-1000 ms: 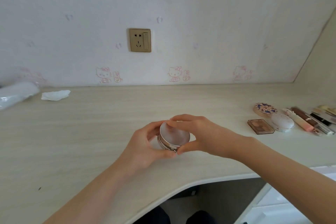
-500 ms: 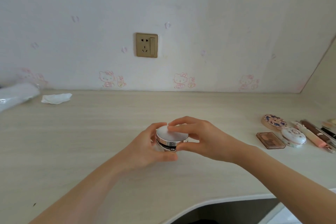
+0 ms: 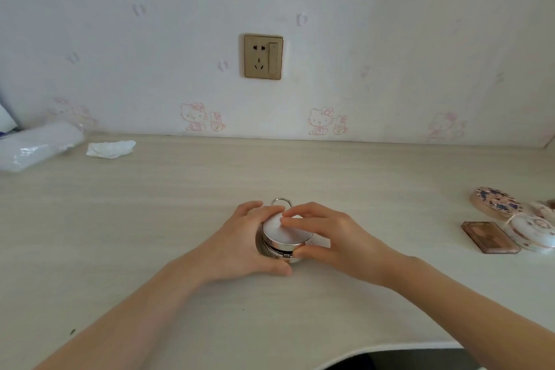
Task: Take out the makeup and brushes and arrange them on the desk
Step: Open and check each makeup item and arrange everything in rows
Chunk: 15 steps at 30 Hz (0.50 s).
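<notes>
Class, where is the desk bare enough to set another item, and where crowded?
Bare: pale wooden desk between crumpled white tissue and left hand; between right hand and brown rectangular palette. Crowded: the right edge, and mid-desk where both hands grip the round silver compact.

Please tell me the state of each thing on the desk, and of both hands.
Silver compact: standing on desk, lid down.
Left hand: grips the compact.
Right hand: holds its lid, thumb at side.
Brown palette: closed, flat.
White compact: closed.
Tissue: crumpled.
</notes>
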Tool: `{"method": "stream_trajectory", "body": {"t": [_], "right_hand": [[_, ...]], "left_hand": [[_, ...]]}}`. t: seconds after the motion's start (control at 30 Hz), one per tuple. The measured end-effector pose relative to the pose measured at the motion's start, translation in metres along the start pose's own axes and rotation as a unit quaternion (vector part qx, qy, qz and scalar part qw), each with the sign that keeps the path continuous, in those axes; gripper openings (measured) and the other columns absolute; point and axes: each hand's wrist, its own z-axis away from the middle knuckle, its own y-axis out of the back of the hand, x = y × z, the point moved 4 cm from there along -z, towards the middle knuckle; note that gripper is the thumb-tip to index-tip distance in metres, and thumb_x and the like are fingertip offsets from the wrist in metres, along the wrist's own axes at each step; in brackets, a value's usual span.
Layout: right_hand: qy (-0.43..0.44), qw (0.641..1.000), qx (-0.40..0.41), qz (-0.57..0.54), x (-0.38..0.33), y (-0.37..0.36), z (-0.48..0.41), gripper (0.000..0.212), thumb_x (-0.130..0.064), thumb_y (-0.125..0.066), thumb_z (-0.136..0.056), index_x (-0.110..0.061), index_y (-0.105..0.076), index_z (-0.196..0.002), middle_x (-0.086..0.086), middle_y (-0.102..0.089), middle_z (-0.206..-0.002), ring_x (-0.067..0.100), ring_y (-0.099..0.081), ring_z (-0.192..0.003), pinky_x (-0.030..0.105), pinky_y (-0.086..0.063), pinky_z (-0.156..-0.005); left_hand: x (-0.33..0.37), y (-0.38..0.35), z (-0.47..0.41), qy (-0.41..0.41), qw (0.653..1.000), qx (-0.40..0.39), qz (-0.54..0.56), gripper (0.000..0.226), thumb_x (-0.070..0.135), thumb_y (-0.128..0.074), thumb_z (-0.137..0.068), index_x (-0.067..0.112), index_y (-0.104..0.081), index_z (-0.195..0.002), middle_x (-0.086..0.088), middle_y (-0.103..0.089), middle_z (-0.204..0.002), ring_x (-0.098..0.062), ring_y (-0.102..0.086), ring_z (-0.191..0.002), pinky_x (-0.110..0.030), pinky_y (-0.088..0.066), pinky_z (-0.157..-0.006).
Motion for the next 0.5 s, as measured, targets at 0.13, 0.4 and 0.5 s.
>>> {"method": "stream_trajectory", "body": {"t": [0.13,0.4,0.5], "right_hand": [[0.0,1.0,0.026,-0.012,0.004,-0.009,0.006,0.043,-0.027,-0.07,-0.084,-0.022,-0.061,-0.125,-0.011,-0.051,-0.13,-0.002,-0.049,-0.116,0.011,-0.037,-0.094],[0.002,0.999,0.034,-0.023,0.005,-0.011,0.009,0.044,-0.024,-0.071,-0.085,-0.022,-0.059,-0.127,-0.012,-0.05,-0.131,-0.002,-0.05,-0.116,0.016,-0.043,-0.093],[0.011,0.999,0.02,-0.024,0.005,-0.013,0.01,0.043,-0.025,-0.068,-0.087,-0.021,-0.057,-0.129,-0.011,-0.049,-0.133,0.002,-0.05,-0.119,0.023,-0.045,-0.095]], "left_hand": [[0.0,-0.003,0.005,-0.003,0.999,0.004,-0.033,0.1,0.062,-0.081,-0.056,0.039,-0.033,-0.141,0.034,-0.034,-0.137,0.005,0.0,-0.14,-0.027,-0.023,-0.114],[-0.001,-0.003,0.007,0.008,0.999,-0.01,-0.048,0.106,0.064,-0.079,-0.057,0.04,-0.025,-0.145,0.034,-0.028,-0.141,-0.002,0.0,-0.141,-0.025,-0.022,-0.114],[-0.002,-0.003,0.012,0.008,0.999,0.017,-0.048,0.108,0.065,-0.08,-0.054,0.04,-0.026,-0.144,0.032,-0.034,-0.137,0.0,-0.007,-0.138,-0.02,-0.026,-0.107]]}}
